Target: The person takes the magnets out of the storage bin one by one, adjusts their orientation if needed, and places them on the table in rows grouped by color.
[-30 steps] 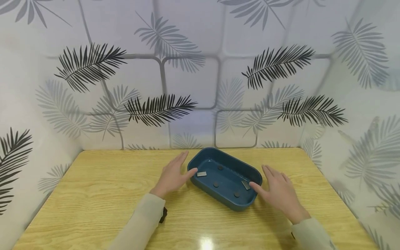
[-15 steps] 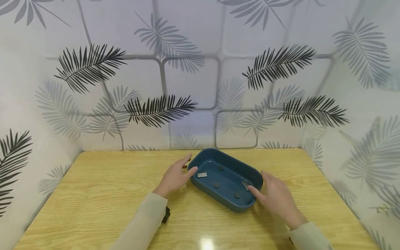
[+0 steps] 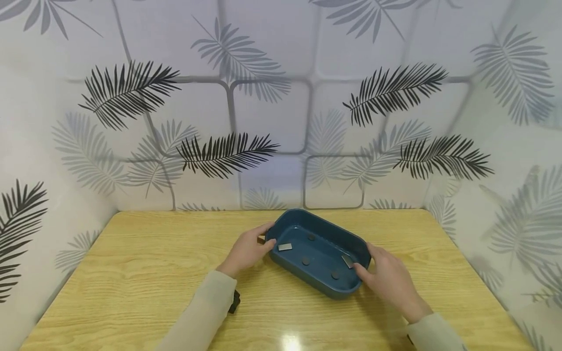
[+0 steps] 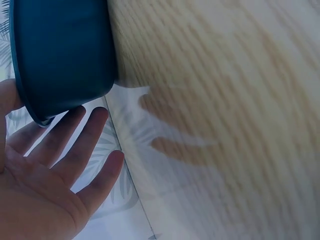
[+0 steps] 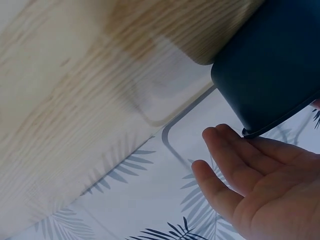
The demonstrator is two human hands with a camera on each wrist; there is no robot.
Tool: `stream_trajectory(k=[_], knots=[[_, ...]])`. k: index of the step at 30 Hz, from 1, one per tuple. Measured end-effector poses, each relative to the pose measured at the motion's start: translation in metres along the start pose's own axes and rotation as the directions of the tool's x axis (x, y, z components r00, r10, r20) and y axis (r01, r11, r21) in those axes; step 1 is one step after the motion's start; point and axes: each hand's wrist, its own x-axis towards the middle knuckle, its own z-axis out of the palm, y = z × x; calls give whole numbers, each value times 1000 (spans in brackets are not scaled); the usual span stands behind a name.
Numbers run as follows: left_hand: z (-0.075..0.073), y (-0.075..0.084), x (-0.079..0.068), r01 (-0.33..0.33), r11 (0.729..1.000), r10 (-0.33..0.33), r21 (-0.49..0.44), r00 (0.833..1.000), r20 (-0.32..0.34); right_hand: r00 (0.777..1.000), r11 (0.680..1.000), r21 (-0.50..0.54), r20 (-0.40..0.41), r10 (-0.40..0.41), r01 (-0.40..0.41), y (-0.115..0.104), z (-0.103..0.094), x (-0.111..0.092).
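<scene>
A dark blue rectangular dish (image 3: 322, 252) with rounded corners stands slanted on the wooden table. On its floor lie three small dark discs (image 3: 305, 261) and two flat silvery rectangles, one on the left (image 3: 285, 247) and one on the right (image 3: 347, 261). At the dish's left end my left hand (image 3: 248, 251) holds the rim, thumb on top and fingers outside. My right hand (image 3: 391, 280) grips the right end, its thumb reaching over the rim. In the wrist views, the fingers of the left hand (image 4: 45, 195) and right hand (image 5: 265, 185) lie against the dish's outer ends.
The wood-grain table (image 3: 153, 273) reaches back to a wall (image 3: 272, 175) printed with leaves. Further leaf-patterned walls close in the left and right sides. A black object (image 3: 234, 302) sits beside the left sleeve's cuff.
My left hand's fingers have come in onto the dish's left rim. My right hand has moved slightly left and closed on the right end. The dish has stayed nearly in place.
</scene>
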Motion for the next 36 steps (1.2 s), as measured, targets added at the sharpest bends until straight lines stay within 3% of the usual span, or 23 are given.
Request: stream_trajectory(k=[10, 18, 23, 30, 36], knots=[[-1, 2, -7, 0, 1000, 0, -7, 1000, 25, 998, 996, 86, 55, -16, 11, 11, 0, 6], [-1, 10, -24, 22, 999, -24, 28, 997, 78, 996, 991, 127, 71, -58, 49, 20, -2, 7], [2, 16, -33, 7, 997, -13, 77, 997, 73, 993, 987, 145, 79, -88, 76, 26, -2, 10], [3, 25, -41, 16, 990, -26, 141, 997, 72, 989, 988, 107, 84, -120, 111, 29, -3, 14], [-3, 29, -40, 31, 982, -38, 184, 999, 37, 996, 996, 37, 38, -82, 80, 24, -9, 10]])
